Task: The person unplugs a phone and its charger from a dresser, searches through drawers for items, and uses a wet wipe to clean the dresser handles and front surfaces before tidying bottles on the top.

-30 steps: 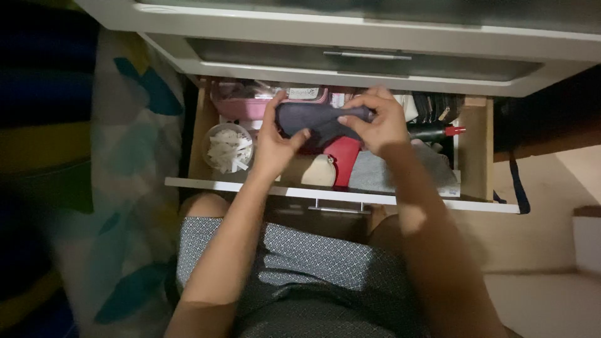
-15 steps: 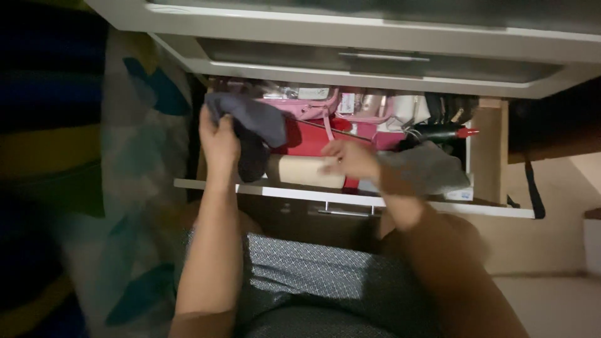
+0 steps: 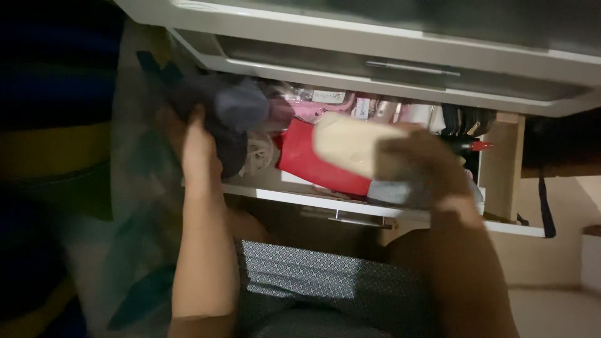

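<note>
Dim room, open drawer point(image 3: 350, 201) below white cabinet. Left hand point(image 3: 199, 150) clamped on dark cloth point(image 3: 235, 112) at drawer's left end. Right hand point(image 3: 426, 166) grips cream pouch point(image 3: 347, 143), long axis sideways, above red case point(image 3: 307, 159). Hands well apart.

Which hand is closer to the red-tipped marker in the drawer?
The right hand. It holds a cream pouch just left of the red-tipped marker. The left hand grips dark cloth at the drawer's far left side.
</note>
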